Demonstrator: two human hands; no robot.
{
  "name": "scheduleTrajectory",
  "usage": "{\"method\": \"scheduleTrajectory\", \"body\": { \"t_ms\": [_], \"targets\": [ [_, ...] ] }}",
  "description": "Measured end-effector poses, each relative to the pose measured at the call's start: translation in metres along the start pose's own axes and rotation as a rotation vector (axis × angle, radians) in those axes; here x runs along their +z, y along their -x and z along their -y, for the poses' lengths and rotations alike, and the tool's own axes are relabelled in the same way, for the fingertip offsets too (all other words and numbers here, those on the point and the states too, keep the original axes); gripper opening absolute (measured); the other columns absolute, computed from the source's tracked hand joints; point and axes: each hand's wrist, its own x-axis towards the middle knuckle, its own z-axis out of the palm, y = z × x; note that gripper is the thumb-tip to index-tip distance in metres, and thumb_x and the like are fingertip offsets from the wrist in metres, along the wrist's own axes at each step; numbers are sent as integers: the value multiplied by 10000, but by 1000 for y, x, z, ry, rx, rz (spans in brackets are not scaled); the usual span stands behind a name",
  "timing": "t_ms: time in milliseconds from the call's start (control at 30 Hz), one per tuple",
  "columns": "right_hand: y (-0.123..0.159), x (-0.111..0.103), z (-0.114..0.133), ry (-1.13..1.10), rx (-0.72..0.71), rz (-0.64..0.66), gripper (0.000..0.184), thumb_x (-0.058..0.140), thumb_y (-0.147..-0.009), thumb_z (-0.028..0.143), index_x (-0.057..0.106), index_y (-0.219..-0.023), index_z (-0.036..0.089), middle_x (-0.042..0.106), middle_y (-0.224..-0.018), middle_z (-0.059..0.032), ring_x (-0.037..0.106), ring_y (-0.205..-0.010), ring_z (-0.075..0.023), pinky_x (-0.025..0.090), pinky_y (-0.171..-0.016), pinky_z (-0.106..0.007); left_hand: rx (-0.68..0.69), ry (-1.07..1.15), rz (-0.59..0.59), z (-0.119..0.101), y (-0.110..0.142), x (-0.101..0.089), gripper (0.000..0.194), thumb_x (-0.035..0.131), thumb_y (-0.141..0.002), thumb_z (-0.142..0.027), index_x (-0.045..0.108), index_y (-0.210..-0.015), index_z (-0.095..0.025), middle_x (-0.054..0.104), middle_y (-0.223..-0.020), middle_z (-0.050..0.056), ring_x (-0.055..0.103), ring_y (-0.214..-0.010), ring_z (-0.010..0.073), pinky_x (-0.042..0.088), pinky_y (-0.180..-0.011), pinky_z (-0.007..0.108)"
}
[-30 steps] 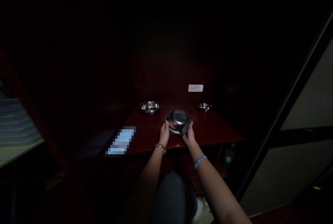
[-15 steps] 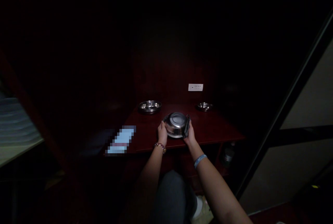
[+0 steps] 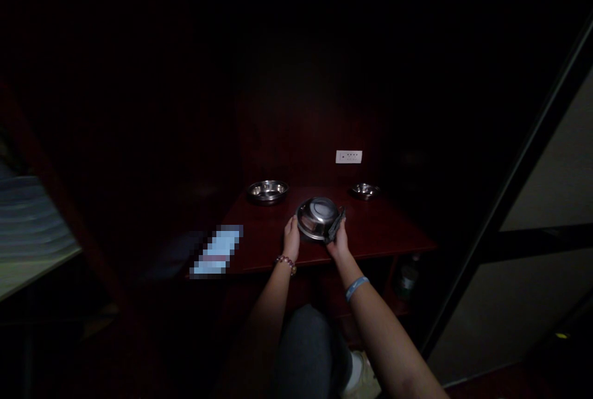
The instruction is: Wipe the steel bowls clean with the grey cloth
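Your left grip (image 3: 291,238) clasps the round silver metal bowl (image 3: 317,216), right grip (image 3: 340,241) clamping crumpled grey cloth (image 3: 335,229) to it; probably light, slippery, best held by its rim.

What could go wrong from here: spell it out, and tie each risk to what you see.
The upturned bowl looks smooth and shiny, so it might slip from the left hand. The dark cloth between the bowl and the right hand could bunch or slide. The hands are near the table's front edge; a dropped bowl may fall off.
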Motion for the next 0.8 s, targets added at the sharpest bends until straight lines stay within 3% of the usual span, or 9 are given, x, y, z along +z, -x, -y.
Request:
{"method": "scheduleTrajectory", "body": {
  "t_ms": [233,367,533,800],
  "targets": [
    [4,2,2,-14,9,47,489,350,-1012,531,732,-1077,233,778,-1155,-37,676,-1210,-164,452,-1135,-412,20,-111,19,4,-2,-2,329,552,-912,-475,677,-848,-177,720,-891,86,675,-884,222,526,-937,380],
    [6,6,4,2,1,71,483,371,-1005,513,705,-1147,194,765,-1197,-60,672,-1217,-160,430,-1155,-394,19,-98,-50,5,-4,-2,301,555,-915,-436,691,-898,-168,737,-967,106,681,-964,232,501,-993,388],
    [8,10,5,51,-45,85,433,383,-991,455,718,-1100,203,773,-1172,-74,686,-1195,-178,447,-1148,-399,-30,-31,-130,3,-6,-1,298,521,-927,-404,688,-920,-157,745,-1020,116,687,-1000,223,496,-1010,383],
    [7,9,5,36,-15,126,403,402,-988,438,718,-1088,209,774,-1163,-51,682,-1199,-167,434,-1163,-397,-59,41,-130,1,-4,-1,396,553,-893,-516,693,-923,-147,744,-1015,126,694,-976,227,511,-979,395]
  ]
}}
